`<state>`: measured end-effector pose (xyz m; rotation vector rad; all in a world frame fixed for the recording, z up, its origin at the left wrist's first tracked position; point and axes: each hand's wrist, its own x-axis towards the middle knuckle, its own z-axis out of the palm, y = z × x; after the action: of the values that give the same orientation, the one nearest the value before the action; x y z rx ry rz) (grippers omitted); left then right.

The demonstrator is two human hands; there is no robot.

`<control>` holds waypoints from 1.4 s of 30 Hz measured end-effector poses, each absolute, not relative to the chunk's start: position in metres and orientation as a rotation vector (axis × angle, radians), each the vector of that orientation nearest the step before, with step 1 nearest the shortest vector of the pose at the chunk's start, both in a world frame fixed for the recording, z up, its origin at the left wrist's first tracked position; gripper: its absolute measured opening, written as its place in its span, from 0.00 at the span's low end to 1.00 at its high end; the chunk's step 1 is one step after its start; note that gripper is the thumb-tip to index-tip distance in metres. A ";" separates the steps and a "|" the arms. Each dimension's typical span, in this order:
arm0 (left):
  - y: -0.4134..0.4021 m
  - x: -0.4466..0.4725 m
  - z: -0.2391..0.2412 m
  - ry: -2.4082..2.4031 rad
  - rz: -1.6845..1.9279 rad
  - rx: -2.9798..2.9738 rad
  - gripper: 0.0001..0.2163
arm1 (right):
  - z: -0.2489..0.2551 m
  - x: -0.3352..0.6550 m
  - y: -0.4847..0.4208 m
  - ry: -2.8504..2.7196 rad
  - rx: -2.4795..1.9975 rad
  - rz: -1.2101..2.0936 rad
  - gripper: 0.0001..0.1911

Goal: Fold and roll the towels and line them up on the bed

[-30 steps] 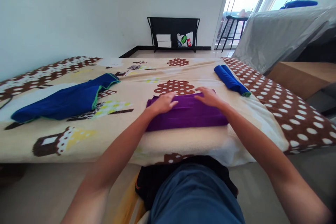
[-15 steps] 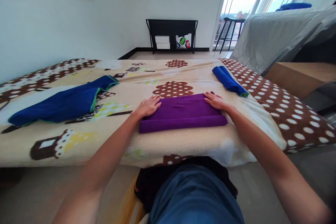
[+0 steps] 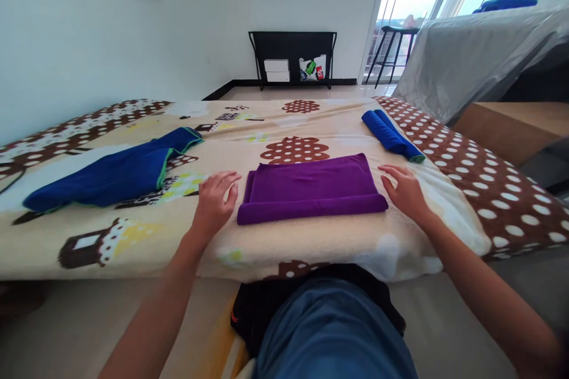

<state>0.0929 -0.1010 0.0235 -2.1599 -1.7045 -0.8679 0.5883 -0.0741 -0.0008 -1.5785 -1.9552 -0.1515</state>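
A purple cloth [image 3: 313, 180] lies in front of me, its near edge rolled into a tube and the rest flat. My left hand [image 3: 216, 198] hovers just left of it, fingers apart and holding nothing. On the other side, my right hand [image 3: 403, 188] is off the cloth's right edge, also empty with thumb and fingers spread. Farther right rests a rolled blue cloth [image 3: 391, 135] with a green edge. A loosely spread blue cloth [image 3: 115, 174] with green trim lies to the left.
All the cloths lie on a patterned blanket [image 3: 146, 243] with a brown dotted border. Beyond it stands a black rack [image 3: 292, 50] holding white boxes. At right are a cardboard box [image 3: 515, 127], a plastic-covered piece [image 3: 471, 50] and a stool [image 3: 393, 50].
Both hands have come off the purple cloth and moved outward to either side of it. The cloth's roll is about where it was.
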 end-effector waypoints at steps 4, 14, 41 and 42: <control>-0.166 0.112 0.027 -1.357 -0.723 -2.479 0.19 | 0.003 0.582 -0.136 -2.212 -1.135 -0.094 0.18; -0.161 0.126 0.005 -1.446 -0.618 -2.405 0.18 | -0.016 0.571 -0.129 -2.311 -1.159 -0.186 0.19; -0.144 0.235 0.023 -1.242 -0.442 -2.714 0.24 | 0.001 0.453 -0.138 -2.454 -1.007 -0.109 0.31; -0.145 0.235 0.020 -1.258 -0.458 -2.705 0.23 | -0.001 0.453 -0.138 -2.448 -0.989 -0.093 0.30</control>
<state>0.2353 -0.1448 0.0197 -2.7054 -1.2583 -0.4579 0.4535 -0.1382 -0.0005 -0.9895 -2.4478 -0.0927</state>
